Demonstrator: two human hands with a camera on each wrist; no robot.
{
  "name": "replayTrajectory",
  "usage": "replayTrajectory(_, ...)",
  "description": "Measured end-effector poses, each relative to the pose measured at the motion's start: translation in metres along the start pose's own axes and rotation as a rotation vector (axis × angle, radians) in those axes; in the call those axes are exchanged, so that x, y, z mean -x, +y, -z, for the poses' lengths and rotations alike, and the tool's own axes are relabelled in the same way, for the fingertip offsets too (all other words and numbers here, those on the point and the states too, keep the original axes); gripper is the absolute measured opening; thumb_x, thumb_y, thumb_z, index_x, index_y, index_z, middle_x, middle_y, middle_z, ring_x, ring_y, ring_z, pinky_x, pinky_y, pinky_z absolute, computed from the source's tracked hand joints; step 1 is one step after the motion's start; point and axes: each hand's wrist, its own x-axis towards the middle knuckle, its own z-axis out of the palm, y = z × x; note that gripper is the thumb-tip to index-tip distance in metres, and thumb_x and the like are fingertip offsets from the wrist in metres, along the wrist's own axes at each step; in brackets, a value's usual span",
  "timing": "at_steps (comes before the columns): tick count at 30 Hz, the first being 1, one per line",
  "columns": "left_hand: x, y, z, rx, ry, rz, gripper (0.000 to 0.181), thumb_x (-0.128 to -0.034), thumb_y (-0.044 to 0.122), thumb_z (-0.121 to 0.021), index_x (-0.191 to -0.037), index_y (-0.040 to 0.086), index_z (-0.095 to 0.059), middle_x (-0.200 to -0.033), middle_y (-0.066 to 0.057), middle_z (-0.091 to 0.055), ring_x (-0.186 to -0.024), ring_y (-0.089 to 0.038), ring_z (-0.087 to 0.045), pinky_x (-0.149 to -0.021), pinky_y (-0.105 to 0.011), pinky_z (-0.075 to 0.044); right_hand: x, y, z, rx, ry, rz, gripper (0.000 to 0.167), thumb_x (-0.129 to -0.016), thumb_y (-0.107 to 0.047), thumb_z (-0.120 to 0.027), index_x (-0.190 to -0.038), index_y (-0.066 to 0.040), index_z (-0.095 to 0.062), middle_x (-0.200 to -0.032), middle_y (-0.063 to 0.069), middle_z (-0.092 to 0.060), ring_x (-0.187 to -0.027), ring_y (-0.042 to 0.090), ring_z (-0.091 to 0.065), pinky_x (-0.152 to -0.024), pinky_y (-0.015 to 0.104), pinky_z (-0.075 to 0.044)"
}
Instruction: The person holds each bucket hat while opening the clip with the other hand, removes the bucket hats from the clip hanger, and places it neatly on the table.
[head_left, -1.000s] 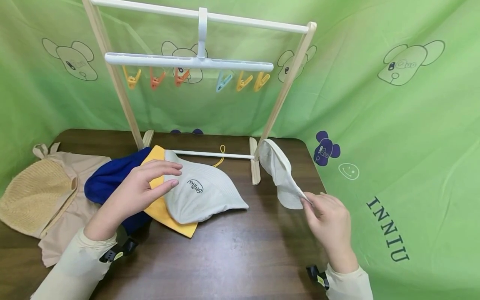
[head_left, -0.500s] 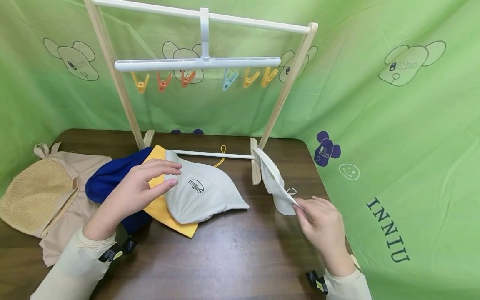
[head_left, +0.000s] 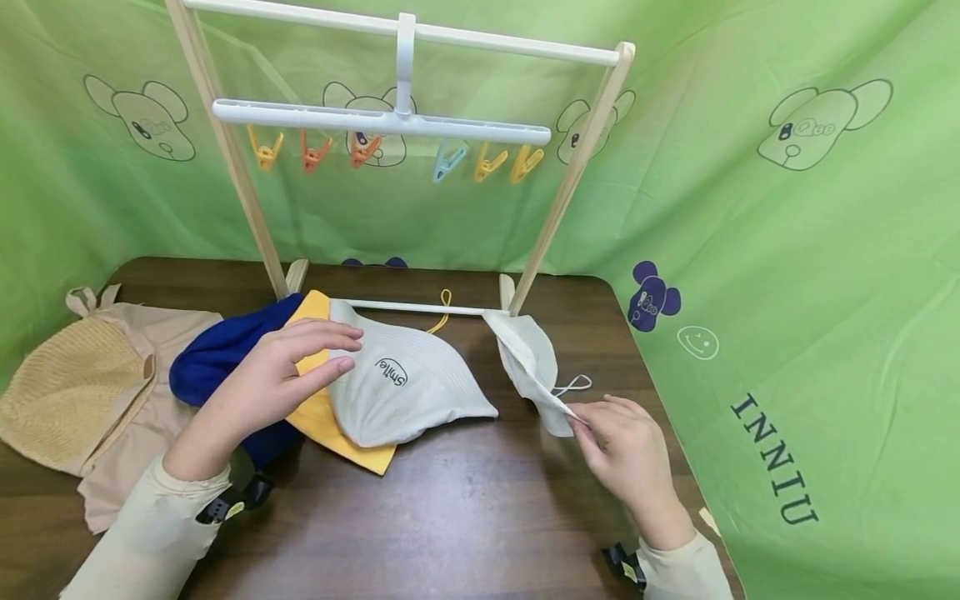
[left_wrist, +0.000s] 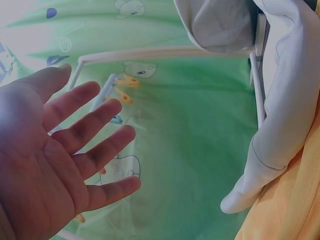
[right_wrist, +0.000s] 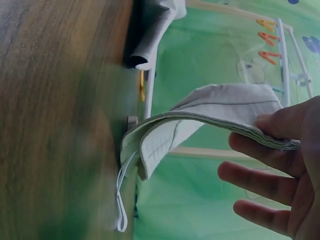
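Note:
Between thumb and forefinger, my right hand (head_left: 628,454) pinches the brim of a pale cream hat (head_left: 528,358). The hat hangs tilted above the table's right part, and a thin white loop dangles from it. In the right wrist view the folded layers of the brim (right_wrist: 210,120) show at the fingertips, with the other fingers spread below. My left hand (head_left: 273,379) hovers over the hat pile with relaxed fingers and holds nothing; its palm shows bare in the left wrist view. Close by it lies a light grey bucket hat (head_left: 420,367) printed "Smile", on top of a yellow hat (head_left: 375,460).
A wooden rack (head_left: 573,183) stands at the back. From its top bar hangs a white hanger (head_left: 382,122) with several coloured clips. At left, a blue hat (head_left: 217,346), a straw hat (head_left: 75,392) and beige cloth (head_left: 183,325) overlap on the brown table (head_left: 465,533).
My right hand has carried the cream hat left and slightly down, and its white loop now shows. My left hand has stayed in place. The hanger swayed toward the right and back.

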Motion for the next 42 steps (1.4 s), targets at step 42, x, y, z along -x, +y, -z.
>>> replayTrajectory(42,0.001,-0.004,0.000,-0.015,-0.014,0.048,0.026,-0.0991,0.019,-0.070,-0.124,0.021,-0.074,-0.133,0.002,-0.068,-0.128,-0.021,-0.060,-0.099,-0.034,-0.049,0.006,-0.001,-0.018,0.054,-0.317,0.195,0.032,-0.106,-0.029,-0.049,-0.103,-0.013,-0.077,-0.089,0.000,-0.077,-0.085,0.018,-0.072,-0.097,0.047,-0.051)
